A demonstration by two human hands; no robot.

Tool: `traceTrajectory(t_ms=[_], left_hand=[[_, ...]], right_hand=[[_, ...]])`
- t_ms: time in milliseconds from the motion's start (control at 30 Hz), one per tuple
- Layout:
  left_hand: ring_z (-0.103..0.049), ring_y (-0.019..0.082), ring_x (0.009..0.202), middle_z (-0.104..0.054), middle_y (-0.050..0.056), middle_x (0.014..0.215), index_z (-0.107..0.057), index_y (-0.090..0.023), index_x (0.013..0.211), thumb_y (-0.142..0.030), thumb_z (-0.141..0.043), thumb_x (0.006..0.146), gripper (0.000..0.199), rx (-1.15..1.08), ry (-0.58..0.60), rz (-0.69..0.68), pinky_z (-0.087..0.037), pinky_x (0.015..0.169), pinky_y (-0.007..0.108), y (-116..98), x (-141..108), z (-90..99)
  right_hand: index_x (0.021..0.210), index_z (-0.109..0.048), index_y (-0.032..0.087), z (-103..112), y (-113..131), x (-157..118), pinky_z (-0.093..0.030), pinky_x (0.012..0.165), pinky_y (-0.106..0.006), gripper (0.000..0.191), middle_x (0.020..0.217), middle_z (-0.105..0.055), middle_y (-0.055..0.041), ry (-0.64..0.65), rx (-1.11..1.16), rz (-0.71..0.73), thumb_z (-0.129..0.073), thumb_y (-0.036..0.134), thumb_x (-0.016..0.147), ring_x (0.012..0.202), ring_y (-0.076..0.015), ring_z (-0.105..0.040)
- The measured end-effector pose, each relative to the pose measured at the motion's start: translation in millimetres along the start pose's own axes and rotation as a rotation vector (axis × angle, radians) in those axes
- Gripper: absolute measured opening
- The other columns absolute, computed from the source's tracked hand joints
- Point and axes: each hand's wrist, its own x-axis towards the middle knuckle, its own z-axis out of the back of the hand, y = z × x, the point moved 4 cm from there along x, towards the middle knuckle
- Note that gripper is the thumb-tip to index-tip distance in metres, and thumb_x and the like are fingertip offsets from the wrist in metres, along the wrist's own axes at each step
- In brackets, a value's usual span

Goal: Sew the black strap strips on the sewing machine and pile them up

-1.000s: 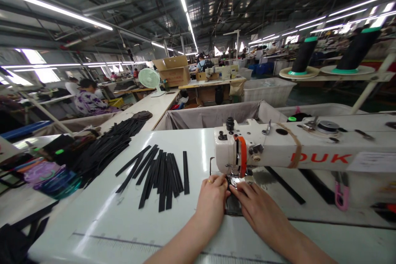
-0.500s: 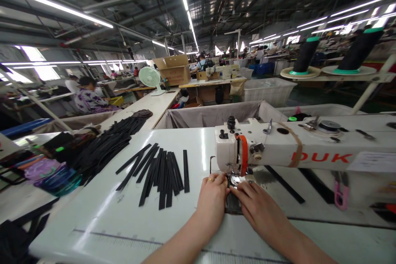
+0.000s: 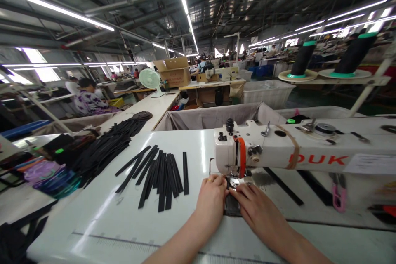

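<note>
Practically no change over the last second: our left hand (image 3: 212, 198) and right hand (image 3: 255, 204) stay at the sewing machine (image 3: 262, 144), view nudged only. We read that as steadying work, no visible feed. Fingers bent, tips close together on a dark piece (image 3: 229, 182) beside the presser foot (image 3: 235, 182); mostly hidden, can't tell if pinched or just pressed. Black strips (image 3: 168, 177) fanned left on the table (image 3: 123, 218), pink-handled snips (image 3: 339, 198) right. Machine head blocks our view behind the needle.
</note>
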Motion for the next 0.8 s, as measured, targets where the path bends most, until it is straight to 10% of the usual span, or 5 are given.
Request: traceTrajectory(t_ms=[233,433,633,800], left_hand=[[-0.054,0.023,0.105,-0.062,0.008,0.105,-0.063,-0.017,0.095,-0.008,-0.049,0.087,0.018,-0.157,-0.222,-0.018,-0.047,0.091,0.039,18.6,13.5,-0.5],[-0.05,0.025,0.118,-0.064,0.009,0.111,-0.067,-0.018,0.094,-0.015,-0.047,0.093,0.021,0.013,-0.102,-0.128,-0.041,0.103,0.044,33.1,29.3,-4.5],[-0.039,0.025,0.131,-0.059,0.004,0.127,-0.065,-0.021,0.09,-0.007,-0.048,0.089,0.022,0.19,-0.177,-0.099,-0.029,0.111,0.048,57.1,20.9,28.8],[-0.057,0.026,0.1,-0.065,0.006,0.085,-0.058,-0.02,0.078,-0.008,-0.049,0.086,0.017,0.119,-0.339,0.118,-0.045,0.089,0.04,79.2,12.2,62.3]], right_hand=[[0.116,-0.058,0.012,0.5,1.0,-1.2,-0.054,0.079,-0.044,0.041,0.101,-0.062,-0.0096,-0.025,-0.005,0.026,-0.051,0.001,0.077,0.088,-0.0256,-0.057],[0.116,-0.057,0.012,-1.0,0.0,-2.1,-0.053,0.081,-0.044,0.041,0.101,-0.062,-0.0097,-0.044,0.031,0.018,-0.048,0.001,0.078,0.089,-0.0252,-0.057],[0.111,-0.057,0.018,6.5,-1.5,-3.4,-0.052,0.083,-0.042,0.033,0.101,-0.06,-0.008,-0.056,0.14,0.006,-0.045,0.003,0.084,0.091,-0.0231,-0.057],[0.112,-0.056,0.019,11.3,-1.7,-4.3,-0.052,0.081,-0.04,0.035,0.099,-0.06,-0.0072,-0.088,0.183,0.003,-0.044,0.002,0.083,0.09,-0.0221,-0.058]])
